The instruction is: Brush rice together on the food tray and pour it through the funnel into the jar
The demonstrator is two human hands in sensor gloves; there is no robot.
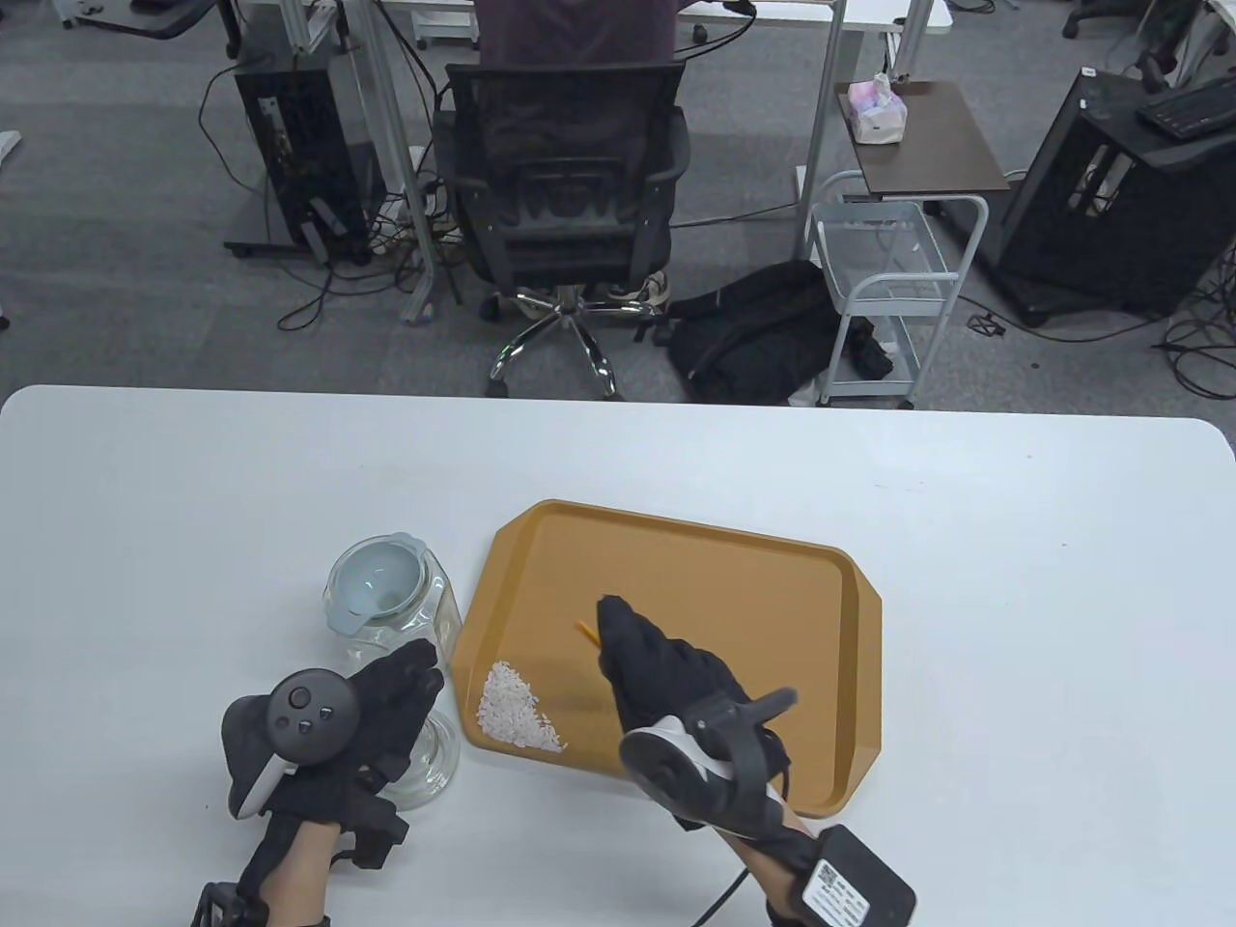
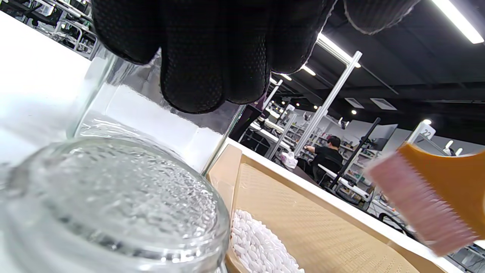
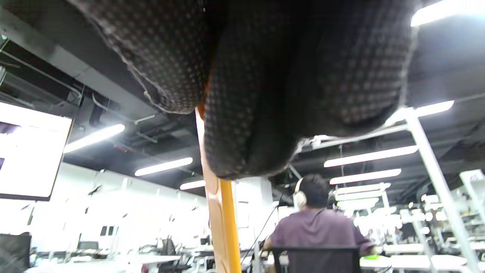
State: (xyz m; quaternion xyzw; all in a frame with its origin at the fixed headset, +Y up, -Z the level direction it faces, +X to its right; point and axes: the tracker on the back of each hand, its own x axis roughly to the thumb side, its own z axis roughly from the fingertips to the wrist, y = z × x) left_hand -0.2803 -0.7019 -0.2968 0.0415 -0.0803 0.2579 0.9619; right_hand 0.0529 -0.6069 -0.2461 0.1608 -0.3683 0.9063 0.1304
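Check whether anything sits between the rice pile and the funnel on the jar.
Only the tray rim and the jar wall separate them. The rice lies in the tray's near-left corner, beside the jar; the funnel mouth is uncovered. The left hand holds the jar's side, off the pour path.

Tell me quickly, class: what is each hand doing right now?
Left hand: fingers wrapped round the glass jar, steadying it.
Right hand: gripping the orange brush above the food tray.
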